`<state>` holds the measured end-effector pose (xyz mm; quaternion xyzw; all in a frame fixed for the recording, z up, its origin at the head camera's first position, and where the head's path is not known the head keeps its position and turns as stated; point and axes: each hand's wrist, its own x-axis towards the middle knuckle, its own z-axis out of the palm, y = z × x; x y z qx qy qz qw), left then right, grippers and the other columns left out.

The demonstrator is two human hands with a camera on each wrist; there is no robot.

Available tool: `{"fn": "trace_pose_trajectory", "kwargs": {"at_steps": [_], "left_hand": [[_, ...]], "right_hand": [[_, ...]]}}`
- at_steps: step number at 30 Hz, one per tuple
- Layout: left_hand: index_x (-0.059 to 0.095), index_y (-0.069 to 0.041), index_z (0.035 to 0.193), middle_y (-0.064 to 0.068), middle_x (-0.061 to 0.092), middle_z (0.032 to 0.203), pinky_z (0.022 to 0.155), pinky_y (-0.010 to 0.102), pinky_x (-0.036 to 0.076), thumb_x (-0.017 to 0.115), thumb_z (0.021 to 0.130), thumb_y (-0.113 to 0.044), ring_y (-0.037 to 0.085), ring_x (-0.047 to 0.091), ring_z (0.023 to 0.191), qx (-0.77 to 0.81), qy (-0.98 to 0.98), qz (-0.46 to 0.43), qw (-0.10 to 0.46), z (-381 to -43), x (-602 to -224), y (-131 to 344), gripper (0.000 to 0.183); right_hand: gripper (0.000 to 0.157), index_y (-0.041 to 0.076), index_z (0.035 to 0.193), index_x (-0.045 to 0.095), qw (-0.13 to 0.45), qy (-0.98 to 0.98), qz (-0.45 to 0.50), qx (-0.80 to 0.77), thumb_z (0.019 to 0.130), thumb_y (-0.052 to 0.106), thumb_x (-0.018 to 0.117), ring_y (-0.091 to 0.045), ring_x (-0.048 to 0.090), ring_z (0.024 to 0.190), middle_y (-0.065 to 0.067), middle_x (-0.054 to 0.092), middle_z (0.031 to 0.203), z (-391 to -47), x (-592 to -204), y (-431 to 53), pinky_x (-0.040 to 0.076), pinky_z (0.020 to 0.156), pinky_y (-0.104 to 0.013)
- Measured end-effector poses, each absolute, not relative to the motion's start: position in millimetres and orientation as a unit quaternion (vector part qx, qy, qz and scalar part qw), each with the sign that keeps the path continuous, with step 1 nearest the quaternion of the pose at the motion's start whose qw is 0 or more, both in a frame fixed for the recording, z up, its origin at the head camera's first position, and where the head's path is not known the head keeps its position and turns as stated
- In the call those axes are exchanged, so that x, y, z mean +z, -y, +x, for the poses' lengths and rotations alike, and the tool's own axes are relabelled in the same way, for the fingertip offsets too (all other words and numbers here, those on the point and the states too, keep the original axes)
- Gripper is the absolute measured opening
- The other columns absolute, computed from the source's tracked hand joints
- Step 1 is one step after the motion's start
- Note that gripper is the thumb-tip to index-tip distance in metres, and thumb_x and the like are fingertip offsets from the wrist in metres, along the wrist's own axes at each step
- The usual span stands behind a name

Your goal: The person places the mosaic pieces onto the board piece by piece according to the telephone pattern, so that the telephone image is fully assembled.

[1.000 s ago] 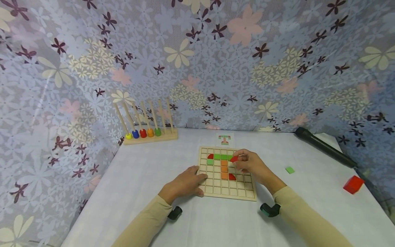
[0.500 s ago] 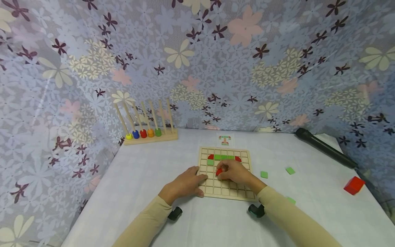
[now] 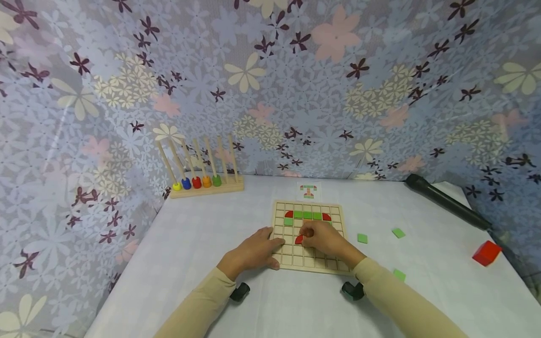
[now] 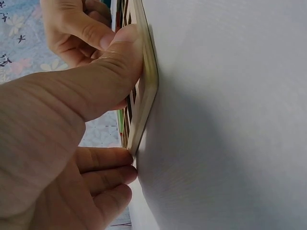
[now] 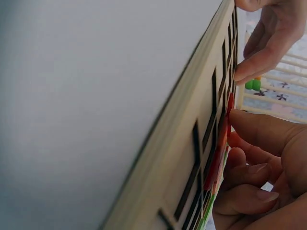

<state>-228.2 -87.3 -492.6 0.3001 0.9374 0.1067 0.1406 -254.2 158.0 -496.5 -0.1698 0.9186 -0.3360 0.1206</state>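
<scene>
My left hand (image 3: 255, 249) holds a wooden grid board (image 3: 291, 259) by its near left corner, thumb at the front edge, fingers along the left side. Over the middle of the board, my right hand (image 3: 327, 239) pinches a red quarter-circle tile (image 3: 298, 240) between thumb and fingers. In the right wrist view that red tile (image 5: 230, 112) is at the board's surface; I cannot tell if it is fully seated. A top row of green tiles (image 3: 307, 215) has a red quarter-circle tile (image 3: 289, 214) at each end. My right hand hides the tiles beneath it.
A printed pattern card (image 3: 308, 191) lies behind the board. Loose green tiles (image 3: 398, 233) lie to the right, with a red block (image 3: 487, 253) and a black rod-like object (image 3: 448, 202) beyond. A wooden peg stand with coloured beads (image 3: 207, 187) stands back left.
My right hand left the red tile at the upper right of the board and moved left and nearer with another red tile, then slightly lower. My left hand stayed put.
</scene>
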Motion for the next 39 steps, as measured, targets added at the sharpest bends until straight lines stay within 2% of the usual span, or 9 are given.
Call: {"fn": "trace_pose_trajectory", "kwargs": {"at_steps": [9, 14, 20, 24, 29, 33, 37, 39], "left_hand": [[0.055, -0.021, 0.147, 0.02, 0.037, 0.158, 0.118, 0.047, 0.036, 0.078, 0.084, -0.047, 0.034, 0.035, 0.148, 0.11, -0.937, 0.303, 0.138, -227.5, -493.2, 87.9, 0.072], [0.056, -0.02, 0.146, 0.021, 0.039, 0.157, 0.117, 0.046, 0.037, 0.079, 0.083, -0.046, 0.034, 0.037, 0.147, 0.108, -0.936, 0.306, 0.135, -227.4, -493.1, 88.5, 0.072], [0.056, -0.021, 0.147, 0.021, 0.038, 0.158, 0.118, 0.046, 0.036, 0.078, 0.083, -0.047, 0.035, 0.036, 0.148, 0.106, -0.936, 0.307, 0.139, -227.6, -493.3, 88.4, 0.072], [0.056, -0.021, 0.147, 0.02, 0.038, 0.158, 0.118, 0.047, 0.036, 0.078, 0.083, -0.046, 0.035, 0.035, 0.148, 0.108, -0.935, 0.306, 0.141, -226.7, -492.7, 88.1, 0.072], [0.055, -0.02, 0.147, 0.02, 0.037, 0.158, 0.119, 0.046, 0.035, 0.079, 0.083, -0.045, 0.034, 0.035, 0.148, 0.106, -0.935, 0.307, 0.139, -225.9, -490.9, 87.8, 0.073], [0.055, -0.02, 0.148, 0.02, 0.037, 0.159, 0.119, 0.046, 0.035, 0.08, 0.084, -0.044, 0.034, 0.035, 0.148, 0.111, -0.935, 0.304, 0.143, -226.0, -490.7, 87.2, 0.073], [0.054, -0.021, 0.148, 0.02, 0.036, 0.16, 0.119, 0.046, 0.035, 0.079, 0.084, -0.045, 0.034, 0.034, 0.149, 0.112, -0.935, 0.301, 0.147, -226.9, -492.4, 87.0, 0.073], [0.054, -0.022, 0.149, 0.019, 0.036, 0.16, 0.119, 0.046, 0.035, 0.079, 0.084, -0.045, 0.034, 0.033, 0.149, 0.109, -0.937, 0.299, 0.146, -227.5, -493.6, 87.4, 0.073]], "right_hand": [[0.012, 0.014, 0.097, 0.073, 0.11, -0.922, -0.167, -0.332, 0.088, 0.013, 0.079, -0.014, 0.051, 0.075, 0.003, 0.058, 0.079, -252.4, -500.0, -155.2, 0.044, 0.067, -0.031], [0.017, 0.013, 0.105, 0.073, 0.107, -0.923, -0.176, -0.325, 0.089, 0.013, 0.078, -0.013, 0.053, 0.078, 0.005, 0.061, 0.083, -251.6, -499.3, -154.0, 0.047, 0.072, -0.032], [0.019, 0.012, 0.109, 0.074, 0.104, -0.923, -0.201, -0.312, 0.09, 0.01, 0.076, -0.012, 0.054, 0.076, 0.005, 0.063, 0.083, -249.6, -498.9, -153.5, 0.048, 0.069, -0.032], [0.028, 0.012, 0.12, 0.071, 0.11, -0.918, -0.173, -0.34, 0.093, 0.015, 0.074, -0.012, 0.057, 0.081, 0.004, 0.065, 0.092, -247.9, -496.8, -164.1, 0.05, 0.072, -0.032], [0.037, 0.006, 0.133, 0.063, 0.088, -0.892, -0.121, -0.427, 0.098, 0.016, 0.069, -0.023, 0.059, 0.081, -0.007, 0.064, 0.099, -245.1, -482.1, -206.1, 0.049, 0.066, -0.036], [0.045, 0.0, 0.138, 0.057, 0.061, -0.881, -0.059, -0.465, 0.098, 0.018, 0.069, -0.02, 0.057, 0.083, -0.013, 0.061, 0.107, -243.9, -469.8, -258.4, 0.05, 0.066, -0.035], [0.056, 0.001, 0.145, 0.048, 0.055, -0.864, 0.006, -0.5, 0.1, 0.029, 0.068, -0.013, 0.049, 0.07, -0.009, 0.055, 0.112, -243.4, -468.2, -317.9, 0.044, 0.056, -0.034], [0.052, 0.009, 0.144, 0.05, 0.048, -0.851, 0.027, -0.522, 0.1, 0.032, 0.068, -0.012, 0.046, 0.067, -0.001, 0.055, 0.111, -243.0, -471.4, -346.1, 0.041, 0.054, -0.032]]}}
